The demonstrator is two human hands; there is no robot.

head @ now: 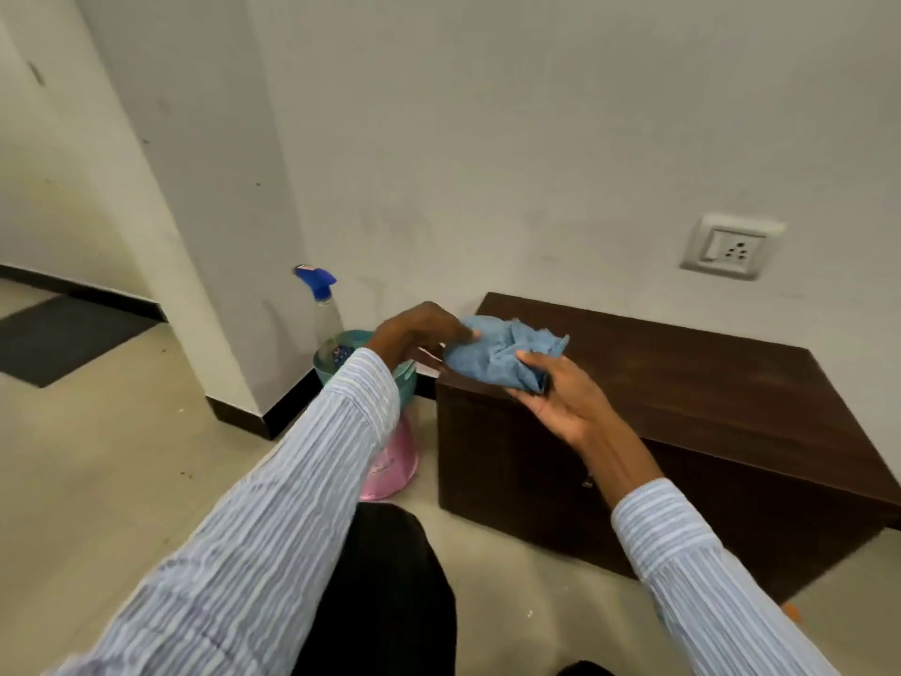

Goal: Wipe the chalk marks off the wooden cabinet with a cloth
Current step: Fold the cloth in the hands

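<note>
Hands prepare the crumpled blue cloth (502, 356) above the dark brown wooden cabinet (682, 383). The left hand (419, 334) pinches its edge and the right hand (560, 397) supports it from below. Better to fold it into a flat pad first; no chalk marks are visible.

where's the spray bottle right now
In the head view the spray bottle stands left of the wooden cabinet, upright in a teal tub on the floor by the wall corner, just beyond the left hand.
</note>
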